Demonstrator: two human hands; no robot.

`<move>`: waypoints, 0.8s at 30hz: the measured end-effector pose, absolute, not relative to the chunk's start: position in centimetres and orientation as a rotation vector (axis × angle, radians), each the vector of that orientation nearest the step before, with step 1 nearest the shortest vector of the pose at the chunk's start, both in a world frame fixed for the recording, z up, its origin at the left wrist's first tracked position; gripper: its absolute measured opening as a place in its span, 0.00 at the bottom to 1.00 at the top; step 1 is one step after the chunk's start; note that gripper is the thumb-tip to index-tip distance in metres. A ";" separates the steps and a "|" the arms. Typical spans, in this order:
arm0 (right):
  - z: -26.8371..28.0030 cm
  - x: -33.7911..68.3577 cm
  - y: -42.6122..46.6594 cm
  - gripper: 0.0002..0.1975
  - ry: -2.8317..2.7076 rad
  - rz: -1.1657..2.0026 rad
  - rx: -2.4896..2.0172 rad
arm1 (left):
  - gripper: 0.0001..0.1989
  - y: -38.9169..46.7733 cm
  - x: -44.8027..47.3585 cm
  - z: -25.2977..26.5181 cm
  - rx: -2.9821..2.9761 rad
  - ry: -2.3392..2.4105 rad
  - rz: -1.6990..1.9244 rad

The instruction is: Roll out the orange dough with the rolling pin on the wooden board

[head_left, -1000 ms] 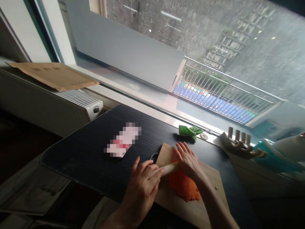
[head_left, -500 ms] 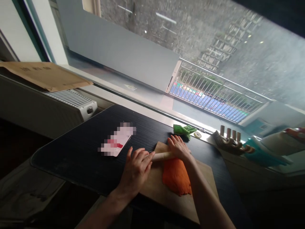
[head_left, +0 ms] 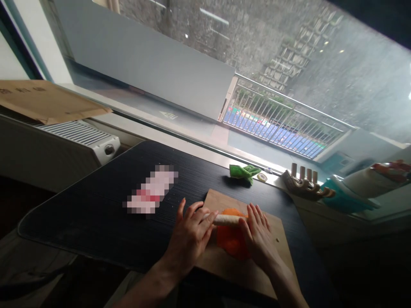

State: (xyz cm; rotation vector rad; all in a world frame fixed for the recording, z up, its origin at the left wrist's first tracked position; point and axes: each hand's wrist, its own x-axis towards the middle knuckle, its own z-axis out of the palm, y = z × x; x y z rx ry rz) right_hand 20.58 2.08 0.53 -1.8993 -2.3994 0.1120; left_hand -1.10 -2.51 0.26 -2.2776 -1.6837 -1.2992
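Observation:
A pale rolling pin (head_left: 226, 220) lies across a flattened sheet of orange dough (head_left: 231, 243), which shows on both its near and far sides. My left hand (head_left: 192, 230) is closed around the pin's left end, with the index finger and thumb on it and the other fingers raised. Over the right end rests my right hand (head_left: 261, 239), pressing on the pin with fingers stretched forward and hiding that end. Beneath the dough is a wooden board (head_left: 221, 273) on a dark table.
A crumpled green cloth (head_left: 244, 172) lies beyond the board, beside a small round item (head_left: 262, 176). On the dark table (head_left: 96, 205) at left is a blurred pink-white packet (head_left: 154, 190). A brown rack (head_left: 303, 184) and a teal container (head_left: 343, 199) stand right. A radiator (head_left: 102, 147) adjoins the table's left.
The rolling pin has come nearer to me, from the dough's far edge to over the dough. My right hand has drawn back with it. The view has shifted slightly.

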 end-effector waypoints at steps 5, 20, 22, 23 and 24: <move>3.6 16.2 10.5 0.33 -2.338 0.319 -2.034 | 0.18 -0.6 -2.4 0.5 -2.187 -1.796 -1.116; 1.6 23.8 1.7 0.26 -2.335 -0.084 -1.767 | 0.24 1.0 -0.5 1.4 -2.579 -1.586 -1.057; 2.9 23.1 5.8 0.26 -2.290 -0.030 -1.895 | 0.21 3.1 0.6 1.8 -2.630 -1.546 -1.038; 3.4 22.7 7.6 0.25 -2.288 0.011 -1.954 | 0.20 4.1 1.1 1.8 -2.649 -1.533 -1.037; 3.6 22.4 9.1 0.24 -2.295 0.050 -1.995 | 0.19 4.8 1.6 1.8 -2.666 -1.529 -1.037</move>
